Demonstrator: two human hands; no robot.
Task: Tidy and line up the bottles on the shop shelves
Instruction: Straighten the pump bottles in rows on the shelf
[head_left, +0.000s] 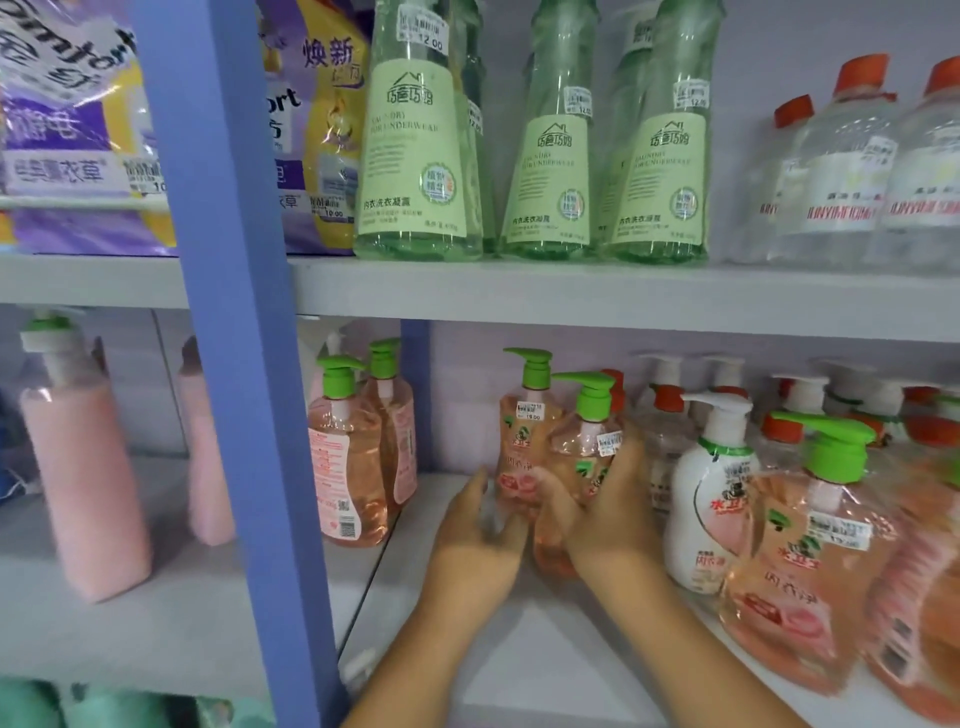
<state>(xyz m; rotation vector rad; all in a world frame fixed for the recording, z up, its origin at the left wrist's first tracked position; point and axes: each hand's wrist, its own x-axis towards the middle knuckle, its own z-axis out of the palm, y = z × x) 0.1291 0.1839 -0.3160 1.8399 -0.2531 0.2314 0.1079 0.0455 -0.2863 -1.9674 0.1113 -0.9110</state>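
Centre of the head view, lower shelf (545, 665): two pink pump bottles stand upright, touching. Right hand (608, 509) wraps the front pump bottle (582, 457), fingers curled on its right side. Left hand (483, 525) has fingers curled at the base of the rear pump bottle (522, 441); blur hides whether the grip is firm. Both bottles' long axes are vertical, directly beyond the hands. Judgement: the gap toward the left pink pair (358, 447), frame-left, likely decides the slide; left hand is nearer it.

Soft, even, cool light is filling the shelves, casting only faint shadows under the upper shelf (623, 296). Wide-angle distortion is bending the blue upright (244, 364). Motion blur is smearing the peach bottles (810, 561) at the right edge and the pink bottle (83, 467) at left.
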